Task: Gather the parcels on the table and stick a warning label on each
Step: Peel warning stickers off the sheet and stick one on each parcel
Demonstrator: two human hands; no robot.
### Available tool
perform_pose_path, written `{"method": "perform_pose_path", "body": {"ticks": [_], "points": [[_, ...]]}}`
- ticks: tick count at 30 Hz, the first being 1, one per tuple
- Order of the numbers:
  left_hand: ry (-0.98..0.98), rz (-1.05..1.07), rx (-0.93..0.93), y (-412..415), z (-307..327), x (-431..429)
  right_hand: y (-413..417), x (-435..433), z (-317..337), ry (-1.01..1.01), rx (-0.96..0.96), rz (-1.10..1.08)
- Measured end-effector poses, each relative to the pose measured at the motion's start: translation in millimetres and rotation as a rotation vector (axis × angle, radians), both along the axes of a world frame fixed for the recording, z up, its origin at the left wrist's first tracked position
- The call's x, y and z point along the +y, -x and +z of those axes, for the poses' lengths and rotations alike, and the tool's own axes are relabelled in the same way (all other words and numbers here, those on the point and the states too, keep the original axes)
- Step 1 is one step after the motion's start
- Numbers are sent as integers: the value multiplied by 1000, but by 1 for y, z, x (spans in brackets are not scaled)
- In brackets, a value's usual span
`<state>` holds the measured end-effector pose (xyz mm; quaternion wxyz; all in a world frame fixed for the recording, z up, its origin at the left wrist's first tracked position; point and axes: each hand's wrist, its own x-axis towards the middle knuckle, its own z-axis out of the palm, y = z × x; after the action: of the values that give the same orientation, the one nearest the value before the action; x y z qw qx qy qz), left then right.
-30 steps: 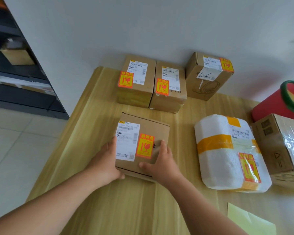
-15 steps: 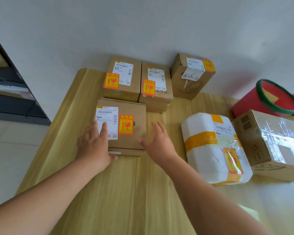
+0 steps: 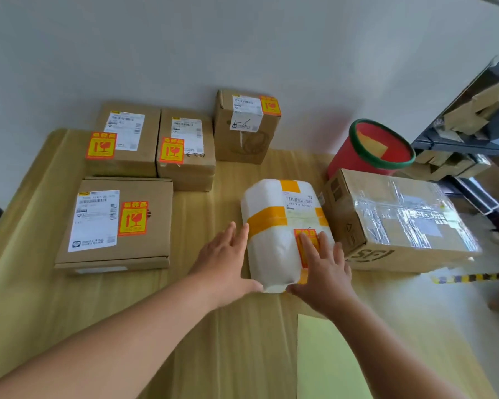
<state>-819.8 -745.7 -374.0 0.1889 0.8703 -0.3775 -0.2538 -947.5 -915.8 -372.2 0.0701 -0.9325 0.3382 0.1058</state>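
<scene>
Head view: the white parcel (image 3: 274,249) lies on the counter (image 3: 202,326), right of the middle, just beside the big taped box (image 3: 401,223) on its right. The left hand (image 3: 225,260) lies flat against its left side. The right hand (image 3: 323,272) rests on top, over the warning label (image 3: 304,234). All the fingers (image 3: 236,234) are straight and a little apart. The parcel looks soft and smooth, so it may squash or slip. It is likely light. Best to hold both long sides, gently.

wrapped parcel (image 3: 274,249) lies between flat box (image 3: 113,226) and taped box (image 3: 398,220)
</scene>
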Motion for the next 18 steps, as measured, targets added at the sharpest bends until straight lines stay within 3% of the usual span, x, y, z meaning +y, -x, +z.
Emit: {"method": "perform_pose_path", "body": {"ticks": [4, 10, 18], "points": [[-16, 61, 66, 6, -7, -29, -23, -5, -8, 8, -105, 136], [-4, 233, -89, -21, -17, -51, -64, -21, -12, -23, -161, 259], [-77, 327, -140, -44, -14, -60, -95, -31, -20, -45, -204, 323]]}}
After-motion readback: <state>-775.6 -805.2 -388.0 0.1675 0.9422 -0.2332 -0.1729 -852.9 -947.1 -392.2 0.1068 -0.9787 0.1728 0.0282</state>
